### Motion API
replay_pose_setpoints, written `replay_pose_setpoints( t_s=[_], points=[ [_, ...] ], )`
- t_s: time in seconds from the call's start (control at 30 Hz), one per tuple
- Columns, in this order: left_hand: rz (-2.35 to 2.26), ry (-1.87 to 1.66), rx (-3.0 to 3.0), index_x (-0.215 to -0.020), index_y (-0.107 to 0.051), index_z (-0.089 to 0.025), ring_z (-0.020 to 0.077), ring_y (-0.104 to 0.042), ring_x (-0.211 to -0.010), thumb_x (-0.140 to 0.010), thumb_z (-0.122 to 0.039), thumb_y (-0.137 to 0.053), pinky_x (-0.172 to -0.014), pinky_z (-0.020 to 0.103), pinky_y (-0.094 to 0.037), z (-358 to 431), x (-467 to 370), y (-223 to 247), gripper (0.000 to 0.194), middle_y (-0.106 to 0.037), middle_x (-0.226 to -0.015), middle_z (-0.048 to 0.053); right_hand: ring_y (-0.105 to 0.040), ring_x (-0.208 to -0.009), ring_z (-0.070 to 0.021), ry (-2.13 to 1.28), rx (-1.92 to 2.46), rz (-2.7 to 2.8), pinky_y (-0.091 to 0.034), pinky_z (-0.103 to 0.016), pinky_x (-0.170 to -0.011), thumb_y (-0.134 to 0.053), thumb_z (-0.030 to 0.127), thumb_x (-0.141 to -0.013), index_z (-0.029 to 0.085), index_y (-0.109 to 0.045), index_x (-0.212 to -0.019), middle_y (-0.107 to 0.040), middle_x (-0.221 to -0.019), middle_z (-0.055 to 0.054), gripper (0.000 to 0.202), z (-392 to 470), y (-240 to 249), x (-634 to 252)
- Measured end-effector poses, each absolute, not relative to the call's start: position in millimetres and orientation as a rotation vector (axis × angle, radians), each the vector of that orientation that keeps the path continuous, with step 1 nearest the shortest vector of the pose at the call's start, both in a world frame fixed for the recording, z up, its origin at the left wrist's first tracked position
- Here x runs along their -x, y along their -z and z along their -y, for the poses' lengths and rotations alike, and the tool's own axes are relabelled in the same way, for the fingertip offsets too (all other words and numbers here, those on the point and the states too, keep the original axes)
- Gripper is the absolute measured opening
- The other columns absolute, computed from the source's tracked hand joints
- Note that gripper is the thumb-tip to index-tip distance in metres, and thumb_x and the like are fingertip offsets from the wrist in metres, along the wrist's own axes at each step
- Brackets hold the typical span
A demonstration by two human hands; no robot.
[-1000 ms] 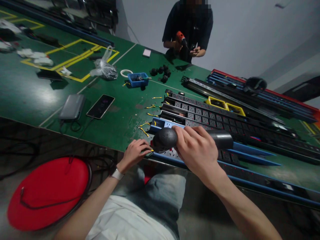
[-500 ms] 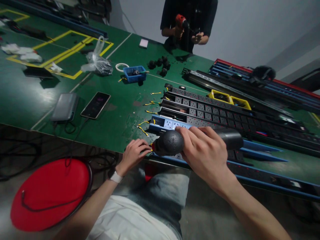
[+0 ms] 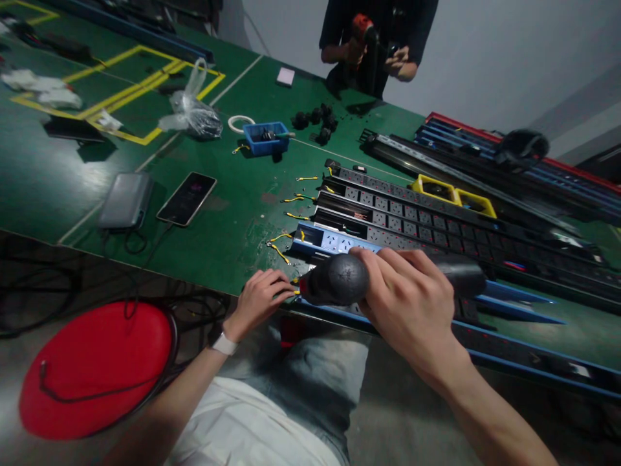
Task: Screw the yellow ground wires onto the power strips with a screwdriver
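My right hand (image 3: 412,301) is wrapped round a black power drill (image 3: 339,279), seen from its rounded back end. The drill is over the left end of the nearest blue-edged power strip (image 3: 509,343), at the table's front edge; its tip is hidden beneath its body. Close by, my left hand (image 3: 259,298) has its fingertips pinched on a short yellow wire (image 3: 296,293) at that same end. Just beyond lies a light-blue power strip (image 3: 310,238) with a yellow-green wire (image 3: 280,251) sticking out. Several black power strips (image 3: 412,226) lie in parallel behind it.
A phone (image 3: 187,199) and a grey power bank (image 3: 126,200) lie to the left. Further back are a blue bin (image 3: 266,146), a plastic bag (image 3: 196,116) and yellow bins (image 3: 436,189). A red stool (image 3: 97,369) stands below. Across the table, a person (image 3: 378,45) holds a red drill.
The view has shifted slightly, so the table's things sit a little further right in the picture. Both hands keep their hold, the drill staying over the same strip end.
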State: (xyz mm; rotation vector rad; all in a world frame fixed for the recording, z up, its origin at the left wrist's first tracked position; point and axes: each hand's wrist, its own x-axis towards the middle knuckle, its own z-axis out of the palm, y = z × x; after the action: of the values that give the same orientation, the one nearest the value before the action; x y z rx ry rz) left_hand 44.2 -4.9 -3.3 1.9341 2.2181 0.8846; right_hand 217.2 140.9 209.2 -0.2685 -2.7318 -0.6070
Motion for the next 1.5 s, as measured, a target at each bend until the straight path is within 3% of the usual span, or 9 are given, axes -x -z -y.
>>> replay_pose_setpoints(
  t_s=[0.2, 0.5, 1.5],
  points=[
    [-2.204, -0.887, -1.934, -0.09, -0.074, -0.022, 0.017, -0.059, -0.09, -0.098, -0.031, -0.057, -0.079, 0.032, -0.038, 5.1, -44.1, 1.8, 0.022, -0.069, -0.098, 0.003, -0.056, -0.076, -0.0193, 0.598, 0.284, 2.732, -0.038, -0.032, -0.074, -0.057, 0.012, -0.089, 0.012, -0.061, -0.109, -0.064, -0.078, -0.001, 0.02, -139.6, -209.0, -221.1],
    [-2.194, -0.886, -1.943, -0.09, -0.074, -0.022, 0.0164, -0.058, -0.09, -0.099, -0.034, -0.056, -0.079, 0.032, -0.036, 5.1, -43.5, 3.9, 0.023, -0.068, -0.098, 0.002, -0.054, -0.072, -0.0187, 0.647, 0.281, 2.736, -0.037, -0.032, -0.075, -0.054, 0.014, -0.09, 0.015, -0.059, -0.102, -0.061, -0.074, -0.001, 0.013, -139.3, -210.6, -218.0],
    [-2.209, -0.884, -1.955, -0.091, -0.074, -0.022, 0.0156, -0.058, -0.089, -0.099, -0.034, -0.056, -0.078, 0.032, -0.037, 5.3, -44.7, 4.1, 0.023, -0.068, -0.098, 0.002, -0.055, -0.074, -0.0185, 0.619, 0.308, 2.752, -0.036, -0.032, -0.075, -0.056, 0.011, -0.086, 0.017, -0.059, -0.1, -0.061, -0.075, 0.001, 0.016, -140.9, -208.3, -218.0]
  ],
)
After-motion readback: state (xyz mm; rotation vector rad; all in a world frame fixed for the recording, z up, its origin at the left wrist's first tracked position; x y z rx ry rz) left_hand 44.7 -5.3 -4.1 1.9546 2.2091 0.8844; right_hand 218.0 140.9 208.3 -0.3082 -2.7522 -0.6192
